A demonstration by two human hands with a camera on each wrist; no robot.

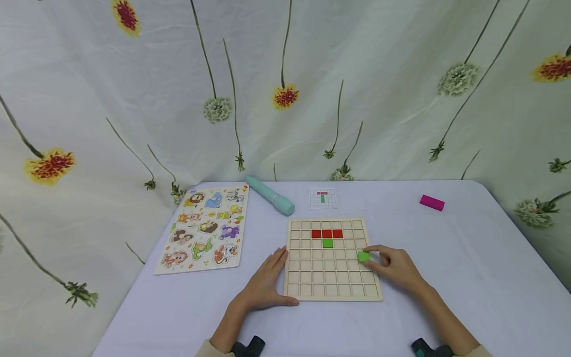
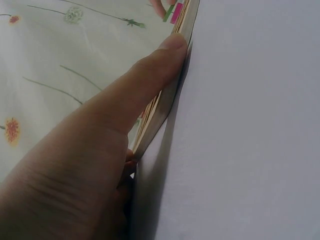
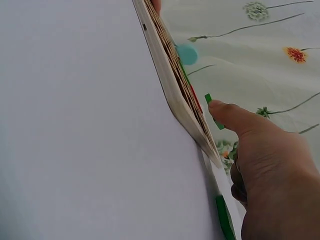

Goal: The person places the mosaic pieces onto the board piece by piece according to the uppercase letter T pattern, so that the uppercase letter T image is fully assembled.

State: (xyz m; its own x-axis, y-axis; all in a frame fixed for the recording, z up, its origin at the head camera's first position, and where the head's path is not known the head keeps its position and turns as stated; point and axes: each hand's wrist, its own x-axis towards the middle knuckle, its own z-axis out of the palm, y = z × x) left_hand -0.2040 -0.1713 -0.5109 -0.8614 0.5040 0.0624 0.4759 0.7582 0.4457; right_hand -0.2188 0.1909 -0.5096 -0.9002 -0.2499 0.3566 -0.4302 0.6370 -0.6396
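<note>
A wooden grid board (image 1: pixel 308 277) lies flat on the table with three red square tiles (image 1: pixel 327 233) in a row and one green tile (image 1: pixel 327 243) below the middle one. My left hand (image 1: pixel 265 285) rests against the board's left side, fingers extended along the edge and thumb at the front left corner. Between thumb and forefinger my right hand (image 1: pixel 397 267) pinches another green square tile (image 1: pixel 364 256), over the board's right columns. The right wrist view shows that tile (image 3: pixel 209 102) tilted, above the board's level. A further green piece (image 3: pixel 225 217) lies low beside the board there.
Behind the board is a small pattern card (image 1: pixel 323 199) showing a red and green T. A teal tapered cylinder (image 1: pixel 269 195) lies left of it, beside an animal picture board (image 1: pixel 200 230). At the right back lies a magenta cylinder (image 1: pixel 431 202). A flowered cloth hangs behind the table.
</note>
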